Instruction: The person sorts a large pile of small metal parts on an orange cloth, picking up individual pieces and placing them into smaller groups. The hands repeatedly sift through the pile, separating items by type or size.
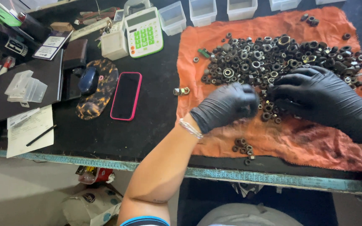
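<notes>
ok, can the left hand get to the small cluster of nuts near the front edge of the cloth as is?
Probably yes. The small cluster of nuts lies in the open on the orange cloth, just below the left hand. Nothing covers it, and the right hand is off to the side.

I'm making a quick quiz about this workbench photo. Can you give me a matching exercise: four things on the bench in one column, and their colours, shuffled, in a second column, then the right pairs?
Things
1. Cloth under the heap of nuts
2. Case of the phone
3. Keys of the calculator
4. Glove on the left hand

Colours
A. Green
B. Black
C. Orange
D. Pink

Pairs: 1-C, 2-D, 3-A, 4-B
</notes>
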